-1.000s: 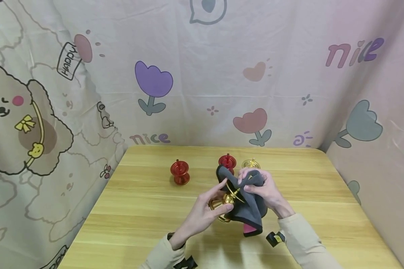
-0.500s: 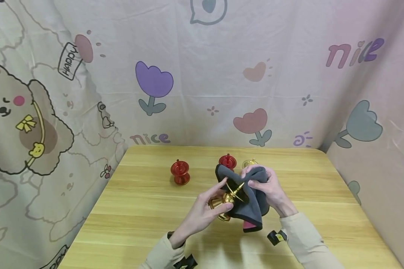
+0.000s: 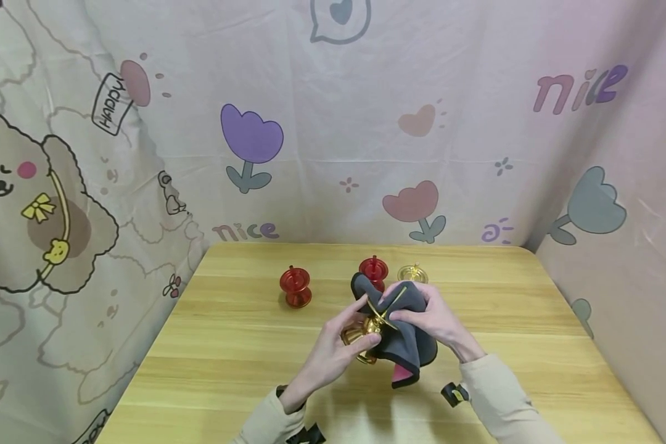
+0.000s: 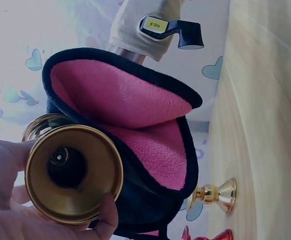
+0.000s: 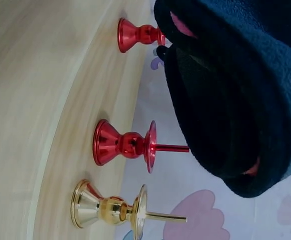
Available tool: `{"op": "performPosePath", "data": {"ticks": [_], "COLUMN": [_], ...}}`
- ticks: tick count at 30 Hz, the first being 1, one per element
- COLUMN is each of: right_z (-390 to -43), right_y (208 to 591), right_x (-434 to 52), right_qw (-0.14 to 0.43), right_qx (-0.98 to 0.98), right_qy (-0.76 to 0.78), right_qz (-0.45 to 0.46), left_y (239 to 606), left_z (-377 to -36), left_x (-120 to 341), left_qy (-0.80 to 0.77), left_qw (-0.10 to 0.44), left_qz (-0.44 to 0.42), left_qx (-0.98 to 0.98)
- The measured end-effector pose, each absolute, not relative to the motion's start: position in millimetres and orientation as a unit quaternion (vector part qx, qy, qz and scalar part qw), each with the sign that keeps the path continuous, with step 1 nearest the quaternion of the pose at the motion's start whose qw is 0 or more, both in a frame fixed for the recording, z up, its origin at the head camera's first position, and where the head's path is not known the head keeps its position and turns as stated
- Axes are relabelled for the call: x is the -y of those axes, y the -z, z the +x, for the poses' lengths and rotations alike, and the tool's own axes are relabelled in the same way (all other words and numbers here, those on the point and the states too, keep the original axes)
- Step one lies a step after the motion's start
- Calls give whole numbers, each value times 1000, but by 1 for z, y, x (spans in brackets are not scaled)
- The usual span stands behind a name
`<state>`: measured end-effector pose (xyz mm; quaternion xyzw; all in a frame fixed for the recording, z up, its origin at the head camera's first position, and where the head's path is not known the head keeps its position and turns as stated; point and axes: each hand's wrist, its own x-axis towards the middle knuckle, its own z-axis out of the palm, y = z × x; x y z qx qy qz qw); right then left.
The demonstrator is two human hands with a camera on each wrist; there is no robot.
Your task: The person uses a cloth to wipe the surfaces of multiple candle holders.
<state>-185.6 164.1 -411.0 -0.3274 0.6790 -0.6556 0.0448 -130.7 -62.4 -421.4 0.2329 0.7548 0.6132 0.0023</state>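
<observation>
My left hand (image 3: 333,353) grips a gold candlestick (image 3: 353,335) by its stem and base, tilted with its dish and spike end toward the right. Its hollow base (image 4: 95,172) faces the camera in the left wrist view. A grey cloth (image 3: 406,348) with black edging and a pink reverse side (image 4: 120,95) is bunched in my right hand (image 3: 435,314). Thumb and fingers of that hand pinch the cloth at the candlestick's dish, and folds lie behind the dish. In the right wrist view, the dark cloth (image 5: 280,100) hides the hand and the held candlestick.
Beyond the hands, a red candlestick (image 3: 374,270) and another gold candlestick (image 3: 413,272) stand side by side on the wooden table (image 3: 227,351). A second red candlestick (image 3: 296,288) stands farther left. Patterned fabric (image 3: 333,123) hangs behind the table.
My right hand has shifted left with the cloth, in toward the dish and spike, which showed bare half a second ago. The left hand keeps its grip on the candlestick.
</observation>
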Motion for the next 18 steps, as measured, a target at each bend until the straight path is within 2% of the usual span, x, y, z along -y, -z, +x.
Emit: {"op": "performPosePath", "data": {"ticks": [18], "right_z": [-187], "right_y": [418], "right_x": [-158], "right_qw": [20], "right_qx": [-567], "right_qy": [749], "right_qz": [-343], "left_y": [418], "left_z": [-130], "left_x": [70], "left_qy": [-594], "left_qw": [26], "left_qz": [236], "left_qx": [-768]}}
